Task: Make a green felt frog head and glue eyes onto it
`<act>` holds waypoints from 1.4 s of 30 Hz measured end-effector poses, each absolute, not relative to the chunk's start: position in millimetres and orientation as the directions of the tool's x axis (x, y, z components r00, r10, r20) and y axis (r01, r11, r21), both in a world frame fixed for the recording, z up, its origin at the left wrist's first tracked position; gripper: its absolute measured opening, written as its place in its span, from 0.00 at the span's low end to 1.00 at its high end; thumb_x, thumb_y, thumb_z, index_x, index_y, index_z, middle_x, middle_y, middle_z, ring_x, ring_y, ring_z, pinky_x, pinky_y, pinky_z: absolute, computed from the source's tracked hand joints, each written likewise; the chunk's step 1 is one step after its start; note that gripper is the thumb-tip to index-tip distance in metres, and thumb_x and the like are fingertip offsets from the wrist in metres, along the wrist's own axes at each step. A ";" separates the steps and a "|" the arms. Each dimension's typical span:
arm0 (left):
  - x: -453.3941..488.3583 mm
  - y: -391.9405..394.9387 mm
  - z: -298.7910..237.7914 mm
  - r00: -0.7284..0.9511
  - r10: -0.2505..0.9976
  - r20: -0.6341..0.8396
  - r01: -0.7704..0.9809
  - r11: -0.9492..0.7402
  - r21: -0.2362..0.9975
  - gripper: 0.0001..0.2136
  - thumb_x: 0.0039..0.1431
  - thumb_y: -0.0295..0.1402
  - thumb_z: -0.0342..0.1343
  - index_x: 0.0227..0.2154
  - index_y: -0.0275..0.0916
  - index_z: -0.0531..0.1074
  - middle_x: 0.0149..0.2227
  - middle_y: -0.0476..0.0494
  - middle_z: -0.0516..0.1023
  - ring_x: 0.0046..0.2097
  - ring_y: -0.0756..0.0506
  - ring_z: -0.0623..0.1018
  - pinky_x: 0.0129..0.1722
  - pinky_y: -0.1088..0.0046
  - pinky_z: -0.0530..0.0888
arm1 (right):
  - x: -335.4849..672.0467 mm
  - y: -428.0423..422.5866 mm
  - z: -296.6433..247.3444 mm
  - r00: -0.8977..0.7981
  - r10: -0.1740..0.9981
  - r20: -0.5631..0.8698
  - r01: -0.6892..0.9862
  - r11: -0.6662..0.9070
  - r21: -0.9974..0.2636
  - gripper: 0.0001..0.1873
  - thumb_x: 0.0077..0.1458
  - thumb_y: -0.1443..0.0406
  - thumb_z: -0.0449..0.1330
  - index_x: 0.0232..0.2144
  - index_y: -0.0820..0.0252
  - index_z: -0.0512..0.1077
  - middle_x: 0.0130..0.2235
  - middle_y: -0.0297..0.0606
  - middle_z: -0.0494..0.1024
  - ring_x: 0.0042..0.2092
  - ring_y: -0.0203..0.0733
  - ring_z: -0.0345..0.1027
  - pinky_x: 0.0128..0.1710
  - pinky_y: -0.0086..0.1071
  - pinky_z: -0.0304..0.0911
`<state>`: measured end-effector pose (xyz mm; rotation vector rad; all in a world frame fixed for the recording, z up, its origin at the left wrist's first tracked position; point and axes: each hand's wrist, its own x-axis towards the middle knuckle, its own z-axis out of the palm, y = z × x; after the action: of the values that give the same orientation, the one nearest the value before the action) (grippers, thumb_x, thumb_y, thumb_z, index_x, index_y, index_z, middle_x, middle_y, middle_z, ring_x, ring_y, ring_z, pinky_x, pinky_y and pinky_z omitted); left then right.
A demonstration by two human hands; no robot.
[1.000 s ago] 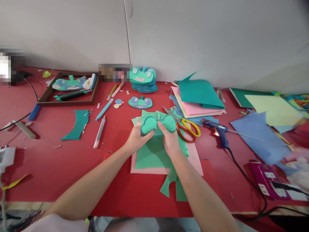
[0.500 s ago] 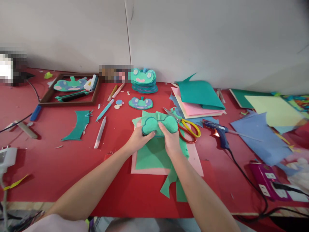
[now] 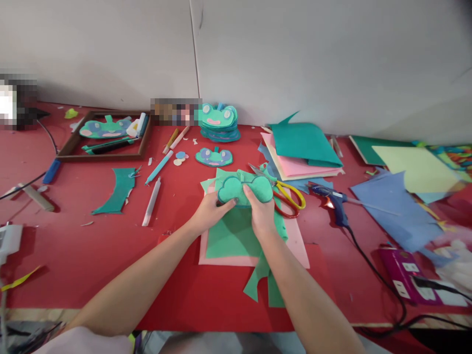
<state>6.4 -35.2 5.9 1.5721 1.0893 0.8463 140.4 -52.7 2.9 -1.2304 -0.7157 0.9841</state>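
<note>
Soft, even light of middling brightness covers the scene, its source out of view. The smooth grey-white wall dims into a dark, blurred corner at two o'clock, while a white patch burns out between nine and ten, bordered by coarse pixel blocks. A faint shadow darkens the flat green felt sheet just below the sharper mint-green, double-lobed felt piece. Wide-angle stretch and blur smear the crumpled whitish material between three and four o'clock
</note>
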 end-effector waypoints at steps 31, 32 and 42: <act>3.9 -31.1 4.9 0.196 0.975 0.105 0.342 -0.169 0.924 0.11 0.54 0.38 0.53 0.36 0.35 0.69 0.36 0.44 0.76 0.37 0.47 0.75 0.37 0.73 0.71 | 144.3 -54.5 1.6 0.203 0.979 -0.034 0.192 -0.074 -0.979 0.20 0.45 0.51 0.60 0.29 0.64 0.75 0.24 0.36 0.76 0.31 0.43 0.70 0.28 0.30 0.62; 4.2 -31.4 5.0 0.194 0.975 0.109 0.356 -0.174 0.918 0.11 0.54 0.37 0.52 0.35 0.36 0.69 0.35 0.45 0.76 0.36 0.47 0.74 0.36 0.73 0.71 | 144.5 -55.0 2.9 0.215 0.976 -0.025 0.211 -0.072 -0.975 0.20 0.45 0.51 0.60 0.29 0.64 0.76 0.24 0.37 0.76 0.31 0.43 0.70 0.29 0.30 0.63; 3.7 -31.0 2.9 0.212 0.968 0.136 0.431 -0.218 0.876 0.08 0.54 0.36 0.51 0.31 0.35 0.69 0.28 0.48 0.72 0.29 0.50 0.71 0.30 0.76 0.68 | 143.6 -57.8 8.6 0.272 0.961 0.043 0.352 -0.058 -0.934 0.19 0.46 0.51 0.59 0.21 0.62 0.74 0.23 0.38 0.77 0.27 0.42 0.70 0.29 0.30 0.62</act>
<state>3.7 -31.0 2.9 1.7692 1.3076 0.9477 143.6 -57.8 8.6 -1.5943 -1.2430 0.8074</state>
